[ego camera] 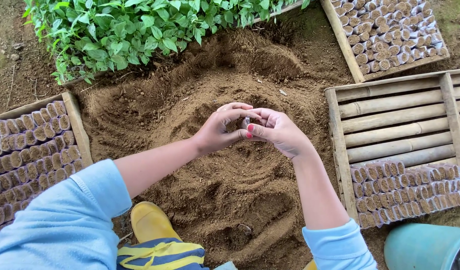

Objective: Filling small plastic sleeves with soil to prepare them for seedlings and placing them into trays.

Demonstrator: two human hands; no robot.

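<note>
My left hand [221, 128] and my right hand [277, 131] meet over a mound of brown soil [225, 185]. Together they pinch a small clear seedling bag [246, 122], mostly hidden by the fingers. The right thumb has a red-painted nail. Both arms wear light blue sleeves pushed up to the elbow.
A wooden tray [80, 130] of soil-filled small bags lies at left. At right a bamboo-slatted tray [390, 117] holds filled bags along its near edge, and another full tray [350, 50] lies beyond it. Green seedlings [130, 30] grow at top left. A yellow boot [150, 220] and a teal bucket [420, 247] sit near me.
</note>
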